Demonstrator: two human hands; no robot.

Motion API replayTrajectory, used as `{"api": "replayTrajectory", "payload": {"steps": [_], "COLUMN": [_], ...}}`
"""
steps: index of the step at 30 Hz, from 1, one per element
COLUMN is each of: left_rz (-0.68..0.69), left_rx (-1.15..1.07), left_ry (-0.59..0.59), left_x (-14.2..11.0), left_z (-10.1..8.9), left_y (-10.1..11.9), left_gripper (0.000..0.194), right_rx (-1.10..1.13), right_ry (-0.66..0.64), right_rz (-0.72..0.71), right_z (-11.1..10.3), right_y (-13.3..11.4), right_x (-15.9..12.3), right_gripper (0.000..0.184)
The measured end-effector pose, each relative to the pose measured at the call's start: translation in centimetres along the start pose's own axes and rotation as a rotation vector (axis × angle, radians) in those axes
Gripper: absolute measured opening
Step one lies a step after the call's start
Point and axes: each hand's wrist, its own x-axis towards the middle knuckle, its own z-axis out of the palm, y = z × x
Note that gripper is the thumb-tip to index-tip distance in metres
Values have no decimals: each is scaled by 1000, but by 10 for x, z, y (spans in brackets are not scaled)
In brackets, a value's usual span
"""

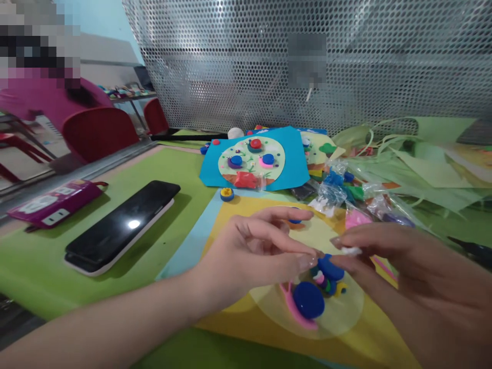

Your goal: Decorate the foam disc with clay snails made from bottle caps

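Observation:
My left hand (253, 251) and my right hand (388, 256) meet fingertip to fingertip above a pale yellow paper circle (346, 312) glued on a yellow sheet (369, 338). Between the pinched fingertips sits a small blue clay disc (330, 267), and a bit of white clay (351, 250) shows at my right fingertips. Below them a larger blue clay disc (308, 300) lies on a pink clay snail body (292, 307), with small coloured clay bits beside it.
A black phone (123, 223) and a purple case (54, 202) lie on the green mat at left. A finished clay picture on blue card (253, 161) lies behind, with clay bags (338, 192) and green paper scraps (423, 164). A person in pink sits far left.

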Motion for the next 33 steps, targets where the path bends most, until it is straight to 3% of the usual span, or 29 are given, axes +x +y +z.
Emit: {"api": "replayTrajectory", "payload": {"steps": [4, 6, 7, 10, 12, 15, 19, 24, 26, 28, 31, 33], "left_rz": [-14, 47, 114, 388, 525, 659, 738, 804, 790, 679, 341, 99], "left_rx": [59, 166, 261, 609, 766, 859, 926, 1050, 1061, 996, 739, 521], "left_ry": [10, 35, 51, 58, 22, -18, 16, 54, 34, 37, 127, 152], "left_x": [1, 2, 2, 1, -1, -2, -1, 0, 0, 1, 2, 5], "left_z": [0, -2, -2, -4, -2, 1, 0, -11, -13, -12, -6, -2], "left_y": [2, 3, 2, -1, -4, -9, -13, -11, -9, -6, -1, -1], "left_gripper": [18, 12, 17, 60, 75, 65, 45, 48, 42, 33, 34, 44], "right_rx": [-38, 34, 90, 300, 428, 545, 583, 879, 975, 963, 689, 452], "right_ry": [-61, -104, -142, -265, -311, -370, -416, -450, -435, -430, -386, -275], "right_rz": [15, 76, 127, 366, 545, 687, 710, 776, 797, 782, 662, 425], "right_z": [4, 5, 6, 8, 11, 16, 20, 19, 18, 18, 18, 20], "right_y": [3, 5, 5, 0, -8, -17, -15, -7, -8, -9, -8, -6], "right_x": [11, 15, 16, 17, 14, 10, 6, 4, 5, 7, 8, 7], "right_gripper": [7, 8, 9, 14, 18, 20, 32, 36, 38, 43, 42, 39]}}
